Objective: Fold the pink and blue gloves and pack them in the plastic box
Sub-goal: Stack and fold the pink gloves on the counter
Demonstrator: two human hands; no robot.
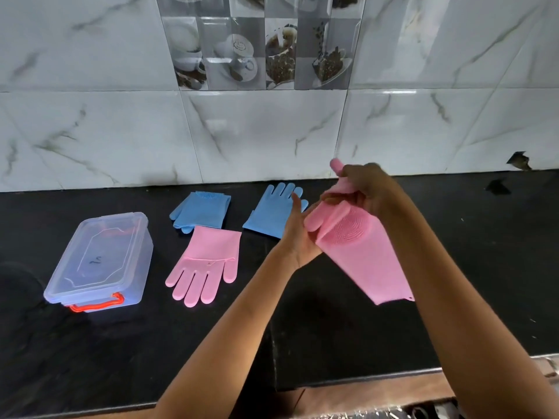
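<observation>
- The plastic box [99, 263], lid on and red handle facing the counter's front edge, stands on the black counter [348, 328] with bare counter in front of it.
- Just right of the box lies a flat pink glove [207, 264]; behind that glove, two blue gloves [201, 211] [272, 211] lie near the marble-tiled wall [272, 131].
- Farther right of the box, above the counter, the right hand [367, 187] clamps the finger end of a second pink glove [363, 255]; the left hand [298, 234], fingers loosely apart, touches it.
- No readable writing.

2 bare forearms, no sleeves in view, each ending in a bare hand.
</observation>
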